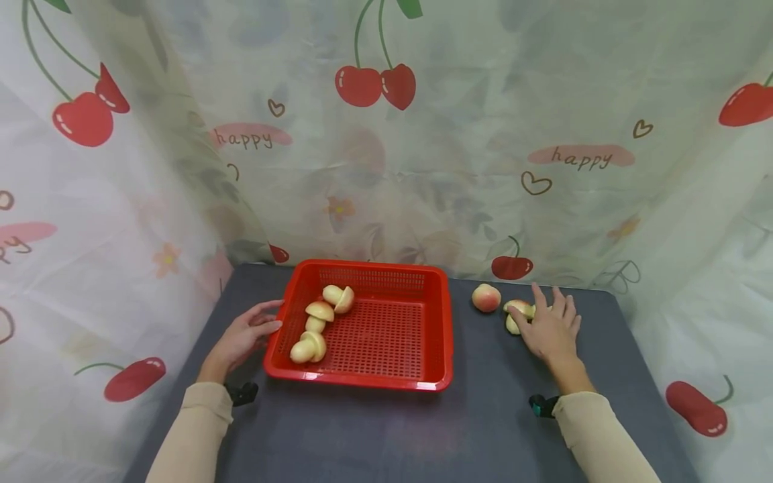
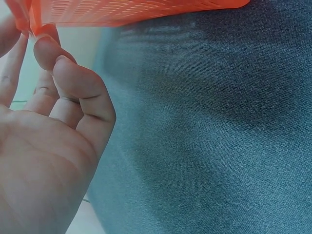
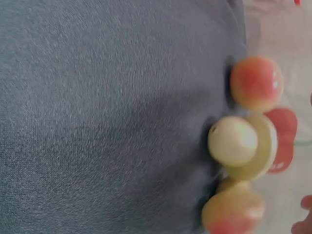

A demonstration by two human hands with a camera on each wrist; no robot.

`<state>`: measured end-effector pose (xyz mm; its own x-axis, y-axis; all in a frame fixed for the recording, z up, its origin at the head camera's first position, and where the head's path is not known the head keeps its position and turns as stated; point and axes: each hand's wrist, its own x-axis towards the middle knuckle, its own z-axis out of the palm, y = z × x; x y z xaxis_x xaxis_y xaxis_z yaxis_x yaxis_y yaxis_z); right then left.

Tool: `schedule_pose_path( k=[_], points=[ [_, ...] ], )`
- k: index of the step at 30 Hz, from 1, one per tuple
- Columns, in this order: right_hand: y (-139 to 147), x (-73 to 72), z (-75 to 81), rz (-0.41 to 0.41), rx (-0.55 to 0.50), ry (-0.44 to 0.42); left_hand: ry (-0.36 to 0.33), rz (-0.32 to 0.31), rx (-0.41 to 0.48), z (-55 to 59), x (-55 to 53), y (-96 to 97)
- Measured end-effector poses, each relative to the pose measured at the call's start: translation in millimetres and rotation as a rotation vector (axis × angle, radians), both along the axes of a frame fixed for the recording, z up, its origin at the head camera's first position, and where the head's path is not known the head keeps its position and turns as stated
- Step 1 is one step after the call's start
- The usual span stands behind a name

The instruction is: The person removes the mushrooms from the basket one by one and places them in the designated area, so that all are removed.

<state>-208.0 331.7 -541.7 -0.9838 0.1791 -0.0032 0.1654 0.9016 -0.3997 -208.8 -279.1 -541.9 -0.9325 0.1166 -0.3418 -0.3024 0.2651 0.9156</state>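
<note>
Loose mushrooms (image 3: pixel 234 141): smooth, domed caps and bulbous stems, near the table's back edge, just beside the round peach (image 1: pixel 486 298)
Right hand (image 1: pixel 551 332): fingers spread, released, over these mushrooms; contact cannot be told
Red basket (image 1: pixel 362 380): perforated plastic, right half open; three mushrooms (image 1: pixel 319 311) line its left side
Left hand (image 1: pixel 244 333): pinching the left rim
Table (image 1: pixel 338 436): fine-ribbed dark cloth, open strip between basket and peach
</note>
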Motion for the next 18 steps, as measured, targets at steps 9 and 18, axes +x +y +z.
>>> schedule_pose_path(
  k=[9,18],
  points=[
    [-31,3.3,9.8,0.136,0.101,0.029,0.0,0.002,-0.005,0.4,1.1,0.3],
    [-64,2.7,28.4,0.233,0.176,0.048,0.003,0.005,-0.014,-0.7,1.5,0.4]
  ],
)
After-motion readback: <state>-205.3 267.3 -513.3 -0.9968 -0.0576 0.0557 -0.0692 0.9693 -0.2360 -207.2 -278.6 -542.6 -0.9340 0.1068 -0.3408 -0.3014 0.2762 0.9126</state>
